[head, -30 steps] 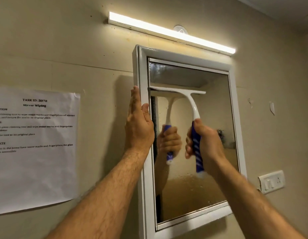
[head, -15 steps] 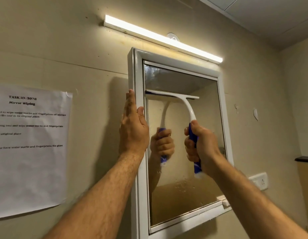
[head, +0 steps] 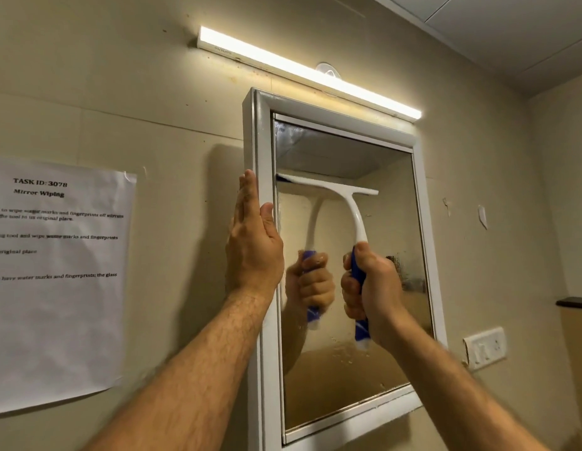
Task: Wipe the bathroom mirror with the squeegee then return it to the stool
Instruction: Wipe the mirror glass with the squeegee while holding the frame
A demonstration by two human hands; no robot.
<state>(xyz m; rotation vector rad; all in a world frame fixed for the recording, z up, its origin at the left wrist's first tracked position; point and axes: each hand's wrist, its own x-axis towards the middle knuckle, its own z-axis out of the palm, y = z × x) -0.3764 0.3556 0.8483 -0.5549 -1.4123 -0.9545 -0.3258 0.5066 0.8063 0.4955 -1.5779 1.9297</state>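
A white-framed mirror [head: 394, 346] hangs on the beige wall, its lower glass spotted with water marks. My right hand [head: 372, 291] grips the blue handle of a white squeegee [head: 346, 198], whose blade lies flat across the upper left of the glass. My left hand [head: 252, 242] presses straight fingers against the outer left side of the mirror frame [head: 262, 141], thumb on the front edge. The glass reflects the squeegee and my gripping hand. The stool is out of view.
A lit tube light [head: 302, 71] runs above the mirror. A printed task sheet [head: 58, 281] is stuck to the wall at left. A white switch plate [head: 485, 348] sits at lower right, and a dark shelf edge [head: 574, 302] shows at far right.
The squeegee blade has slid down the glass a little, away from the mirror's top edge. My left hand stays on the frame. The view has shifted.
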